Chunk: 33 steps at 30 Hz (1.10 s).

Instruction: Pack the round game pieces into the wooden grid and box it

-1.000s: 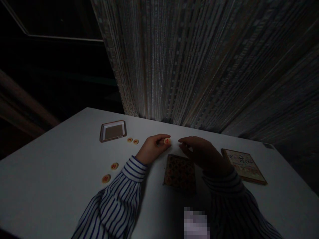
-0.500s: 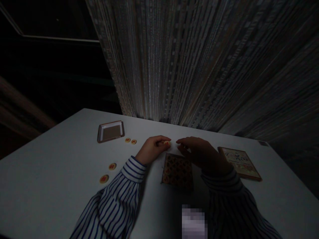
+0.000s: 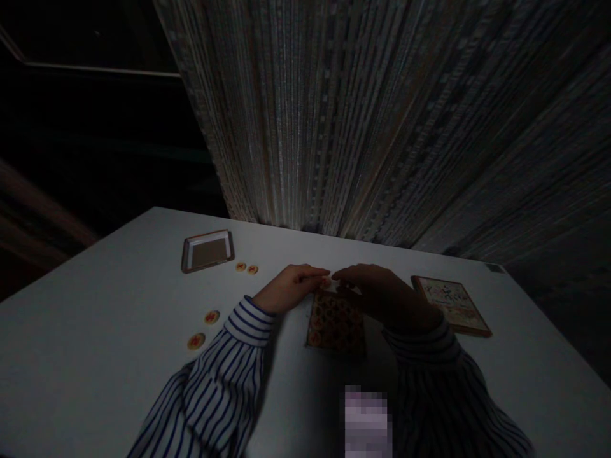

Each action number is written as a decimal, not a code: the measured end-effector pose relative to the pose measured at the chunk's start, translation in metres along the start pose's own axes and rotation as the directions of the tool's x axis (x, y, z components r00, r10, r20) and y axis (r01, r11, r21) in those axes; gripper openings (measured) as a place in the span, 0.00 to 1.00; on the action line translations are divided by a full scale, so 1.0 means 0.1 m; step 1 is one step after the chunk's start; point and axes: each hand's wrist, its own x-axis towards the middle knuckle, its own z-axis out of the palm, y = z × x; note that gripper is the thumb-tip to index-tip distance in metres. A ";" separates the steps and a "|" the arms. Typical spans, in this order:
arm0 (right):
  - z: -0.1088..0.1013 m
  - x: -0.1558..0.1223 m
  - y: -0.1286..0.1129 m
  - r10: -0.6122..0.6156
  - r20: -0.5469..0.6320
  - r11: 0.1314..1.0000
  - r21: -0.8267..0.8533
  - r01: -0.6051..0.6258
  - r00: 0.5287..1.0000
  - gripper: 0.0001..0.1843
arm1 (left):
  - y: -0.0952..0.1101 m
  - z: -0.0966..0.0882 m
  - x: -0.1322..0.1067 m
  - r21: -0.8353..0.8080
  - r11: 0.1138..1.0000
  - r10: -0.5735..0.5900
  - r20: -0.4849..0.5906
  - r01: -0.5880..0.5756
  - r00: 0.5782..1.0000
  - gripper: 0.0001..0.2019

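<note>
My left hand (image 3: pixel 291 286) pinches a round xiangqi piece (image 3: pixel 325 281) with a red mark, just above the far edge of a small box. That box (image 3: pixel 307 345) stands in front of me, and several round pieces (image 3: pixel 334 321) fill it in rows, dim in shadow. Curved over the box's far right corner is my right hand (image 3: pixel 372 289), its thumb and fingers apart. Its fingertips come close to the held piece; whether they touch it is too dark to tell.
Left on the white table (image 3: pixel 119 305) lie two small pieces (image 3: pixel 246 268) side by side and two larger pieces (image 3: pixel 204 329). Behind them sits an open shallow tray (image 3: pixel 184 257). A flat printed lid (image 3: pixel 451 305) rests at right. A striped curtain (image 3: pixel 296 127) hangs along the back edge.
My left hand has brought the piece slightly nearer the box and my right hand. The right fingertips have closed in on it. The view has shifted slightly.
</note>
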 end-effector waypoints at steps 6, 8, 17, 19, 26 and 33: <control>-0.01 0.03 -0.04 0.013 -0.004 1.000 0.021 -0.013 1.000 0.13 | -0.01 0.01 0.01 -0.076 0.996 -0.055 -0.056 0.050 0.997 0.11; -0.01 0.04 -0.06 0.025 0.007 0.999 0.030 -0.025 1.000 0.13 | -0.02 0.02 0.01 -0.103 0.993 -0.058 -0.064 0.051 0.996 0.08; -0.01 0.05 -0.09 0.014 0.040 0.999 0.048 -0.016 0.999 0.09 | -0.07 0.03 0.04 -0.139 0.988 -0.069 -0.046 0.062 0.997 0.07; -0.01 0.06 -0.10 0.021 0.052 0.998 0.055 -0.024 0.998 0.09 | -0.08 0.03 0.04 -0.147 0.987 -0.070 -0.038 0.064 0.997 0.07; -0.03 0.08 -0.15 0.051 0.112 0.998 0.042 -0.056 0.992 0.10 | -0.10 0.04 0.04 -0.160 0.984 -0.072 0.017 0.074 0.997 0.07; -0.04 0.09 -0.17 0.097 0.274 0.995 -0.058 -0.084 0.957 0.09 | -0.12 0.03 0.03 -0.067 0.995 -0.078 0.035 0.080 0.996 0.08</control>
